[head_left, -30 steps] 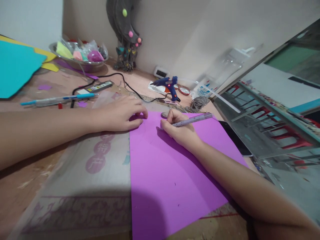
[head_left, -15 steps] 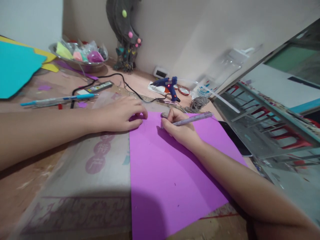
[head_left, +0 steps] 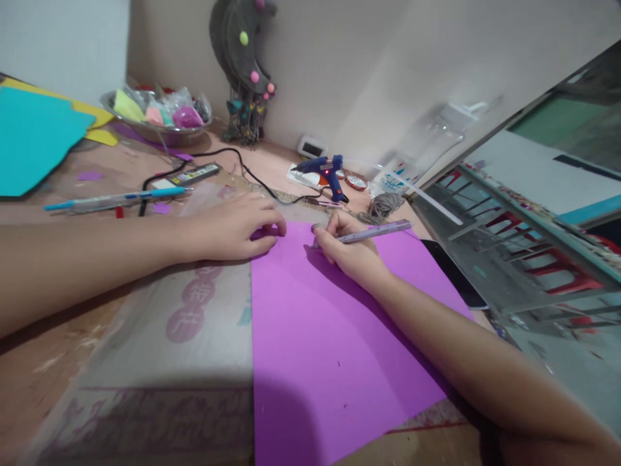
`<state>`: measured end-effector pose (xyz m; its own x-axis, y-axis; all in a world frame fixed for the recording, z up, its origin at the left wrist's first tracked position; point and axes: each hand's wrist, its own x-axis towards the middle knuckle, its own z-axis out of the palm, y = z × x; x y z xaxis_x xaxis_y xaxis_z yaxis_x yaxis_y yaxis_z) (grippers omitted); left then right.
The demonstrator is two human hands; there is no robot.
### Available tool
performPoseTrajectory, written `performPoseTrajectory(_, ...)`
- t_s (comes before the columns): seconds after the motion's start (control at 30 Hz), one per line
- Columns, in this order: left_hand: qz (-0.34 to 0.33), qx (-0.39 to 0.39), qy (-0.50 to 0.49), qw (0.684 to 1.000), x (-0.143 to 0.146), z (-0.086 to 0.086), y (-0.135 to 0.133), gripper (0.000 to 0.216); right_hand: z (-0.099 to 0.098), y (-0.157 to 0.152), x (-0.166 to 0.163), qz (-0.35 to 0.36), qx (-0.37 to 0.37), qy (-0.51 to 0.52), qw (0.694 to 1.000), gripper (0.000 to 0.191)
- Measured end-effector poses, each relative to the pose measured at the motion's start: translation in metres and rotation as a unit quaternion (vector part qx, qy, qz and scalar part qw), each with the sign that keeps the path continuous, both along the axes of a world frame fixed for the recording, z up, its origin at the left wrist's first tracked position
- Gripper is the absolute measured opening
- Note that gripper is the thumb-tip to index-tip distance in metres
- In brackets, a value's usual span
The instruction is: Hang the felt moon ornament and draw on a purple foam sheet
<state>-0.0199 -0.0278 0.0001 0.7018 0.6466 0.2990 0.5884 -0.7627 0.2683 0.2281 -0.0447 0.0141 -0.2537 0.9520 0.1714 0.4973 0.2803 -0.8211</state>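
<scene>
A purple sheet point(head_left: 330, 336) lies on a printed translucent plastic bag point(head_left: 213, 349) on the table. My right hand point(head_left: 347, 243) grips a slim grey-purple pen point(head_left: 378, 232) with thumb and fingers, its tip end low over the sheet's upper part. Whether the tip touches the sheet I cannot tell. My left hand point(head_left: 237, 226) rests palm down across the sheet's upper left edge, fingers loosely bent and the thumb apart from the forefinger, with nothing held. Two small dark marks show lower on the sheet.
Behind the hands are a blue glue gun point(head_left: 323, 169) with a black cord, a small clock point(head_left: 311, 147) and grey yarn point(head_left: 384, 206). A metal bowl point(head_left: 169, 137), turquoise sheet point(head_left: 39, 142), blue pen-like tool point(head_left: 116, 199) and blade box point(head_left: 196, 173) lie left. A phone point(head_left: 453, 272) lies right.
The view has tilted slightly, so the background sits a little lower. Both hands stay nearly in place; the pen has shifted only very slightly.
</scene>
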Motion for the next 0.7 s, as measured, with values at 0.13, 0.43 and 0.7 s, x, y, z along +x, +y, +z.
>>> performPoseTrajectory(0.13, 0.002, -0.001, -0.002, 1.000, 0.001, 0.001, -0.001, 0.027, 0.002, 0.014, -0.004, -0.001, 0.010, -0.028, 1.000, 0.029)
performPoseTrajectory(0.43, 0.019, 0.016, 0.010, 1.000, 0.000, 0.002, -0.003, 0.027, -0.006, 0.030, -0.015, -0.002, 0.069, -0.051, 0.996, 0.029)
performPoseTrajectory(0.7, 0.018, 0.011, 0.009, 1.000, 0.001, 0.002, -0.003, 0.028, -0.001, 0.025, -0.015, 0.025, 0.071, -0.054, 0.996, 0.032)
